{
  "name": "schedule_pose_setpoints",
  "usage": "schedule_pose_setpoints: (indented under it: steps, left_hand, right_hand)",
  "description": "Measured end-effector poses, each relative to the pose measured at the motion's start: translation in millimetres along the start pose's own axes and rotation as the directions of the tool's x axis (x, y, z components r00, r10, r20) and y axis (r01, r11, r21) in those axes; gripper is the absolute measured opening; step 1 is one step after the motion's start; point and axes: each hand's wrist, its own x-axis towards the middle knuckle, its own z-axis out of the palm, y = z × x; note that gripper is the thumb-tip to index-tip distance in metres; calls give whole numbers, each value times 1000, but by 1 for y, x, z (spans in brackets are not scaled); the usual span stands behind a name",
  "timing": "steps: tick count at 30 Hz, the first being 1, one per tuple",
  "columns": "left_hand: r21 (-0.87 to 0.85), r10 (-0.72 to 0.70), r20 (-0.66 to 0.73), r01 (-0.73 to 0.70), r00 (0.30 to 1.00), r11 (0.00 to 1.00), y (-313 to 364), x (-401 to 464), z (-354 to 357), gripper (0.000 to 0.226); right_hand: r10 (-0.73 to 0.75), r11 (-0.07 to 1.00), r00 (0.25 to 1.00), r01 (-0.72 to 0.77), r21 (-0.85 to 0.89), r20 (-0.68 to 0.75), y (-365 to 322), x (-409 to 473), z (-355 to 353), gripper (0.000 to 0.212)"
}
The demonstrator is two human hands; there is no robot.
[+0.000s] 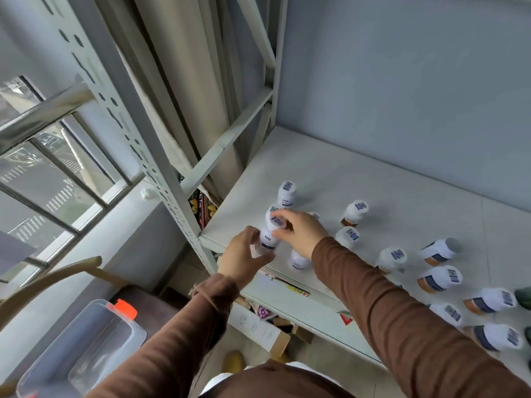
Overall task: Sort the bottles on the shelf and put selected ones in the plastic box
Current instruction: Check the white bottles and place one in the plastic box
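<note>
While both my arms reach up to the shelf, the clear plastic box (86,349) sits far left and low, beside me on the floor side, with an orange latch (125,308) at its rim. It holds nothing I can make out (walls are see-through, hard to be sure). Above it, window bars and a perforated grey shelf post (149,165).

My left hand (247,255) is at the front left corner of the shelf board (373,182), fingers curled round the lower body of a white bottle (268,239) with a dark label band. Right hand (298,231) comes over the top, fingertips pinching a second white bottle (275,219) at its cap end; that one sits on or right against the first, can't tell which. Both sleeves are brown.

Behind my hands one more white bottle (287,193) stands upright. Under my right wrist another (298,261) stands near the shelf edge. Right of the hand, two bottles (355,214) (348,236) stand apart from each other, the farther one with an orange base band.

Far right, a loose cluster of bottles (442,278) with orange bands, several lying tipped over, running along my right forearm to the frame edge. Below the board, cardboard boxes (273,334) on the lower level.
</note>
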Motion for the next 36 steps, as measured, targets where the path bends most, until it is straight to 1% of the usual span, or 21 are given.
schedule_pose_setpoints:
  steps: [3, 6, 8, 10, 11, 12, 13, 16, 18, 19, 21, 22, 23, 24, 25, 27, 28, 30, 32, 34, 36]
  left_hand:
    - [-318, 8, -26, -16, 1000, 948, 27, -14, -16, 43]
    - [-532, 49, -6, -44, 999, 845, 49, -19, -29, 41]
    - [-715, 58, 98, 30, 994, 699, 56, -17, -36, 36]
    - [-864, 59, 283, 227, 957, 449, 66, -17, -40, 34]
    - [-886, 61, 377, 341, 924, 314, 72, -18, -42, 40]
    - [-878, 60, 452, 431, 890, 209, 78, -18, -42, 46]
    - [-857, 67, 508, 496, 859, 137, 82, -19, -42, 49]
    - [-797, 155, 595, 604, 789, -9, 92, -21, -41, 51]
    - [-772, 193, 609, 631, 769, -74, 94, -20, -41, 54]
    - [-768, 191, 613, 635, 767, -82, 95, -20, -41, 54]
    - [-798, 162, 588, 601, 793, -46, 96, -19, -40, 50]
    - [-838, 136, 541, 545, 830, 5, 95, -19, -38, 43]
    - [-888, 106, 460, 453, 882, 84, 93, -17, -36, 34]
    - [-923, 82, 350, 328, 933, 202, 90, -16, -35, 26]
    - [-915, 67, 224, 187, 972, 357, 86, -14, -35, 26]
    - [-749, 59, 14, -29, 998, 662, 79, -12, -36, 39]
    - [-652, 62, -55, -83, 997, 754, 76, -11, -37, 44]
    - [-515, 86, -150, -152, 985, 844, 70, -13, -36, 49]
    - [-451, 95, -174, -165, 980, 877, 63, -15, -35, 51]
    - [-391, 103, -123, -143, 987, 909, 51, -14, -33, 52]
    - [-200, 89, -18, -91, 996, 976, 32, -8, -33, 53]
  right_hand:
    - [-24, 947, 998, 5, 320, 56, 6, -3, -30, 37]
    - [-70, 901, 996, 39, 431, 56, 1, -10, -54, 36]
    - [-74, 858, 997, 61, 511, 6, -7, -13, -64, 26]
    - [-47, 820, 997, 70, 567, -56, -16, -16, -70, 16]
    - [-35, 814, 996, 77, 576, -83, -20, -17, -72, 19]
    - [-32, 810, 994, 85, 580, -101, -24, -19, -75, 26]
    - [-30, 805, 993, 93, 585, -115, -29, -20, -76, 34]
    - [-20, 806, 986, 113, 582, -164, -38, -23, -78, 55]
    - [-3, 808, 981, 116, 578, -193, -41, -23, -79, 59]
    - [7, 805, 980, 112, 583, -198, -41, -23, -80, 58]
    - [-6, 799, 981, 121, 590, -193, -39, -22, -82, 45]
    - [-22, 801, 983, 127, 584, -184, -36, -21, -83, 34]
    - [-34, 805, 986, 125, 580, -165, -32, -21, -83, 23]
    - [-41, 812, 990, 111, 574, -134, -28, -21, -83, 20]
    - [-46, 818, 994, 92, 568, -95, -24, -20, -83, 25]
    - [-57, 842, 998, 60, 536, -21, -14, -19, -80, 36]
    - [-63, 862, 998, 56, 503, -2, -12, -19, -78, 40]
    - [-73, 880, 997, 63, 470, 3, -10, -17, -72, 44]
    - [-84, 888, 996, 86, 451, -26, -13, -15, -66, 38]
    - [-100, 934, 994, 111, 340, -50, -18, -14, -58, 30]
    - [-101, 982, 994, 107, 156, -45, -21, -13, -46, 29]
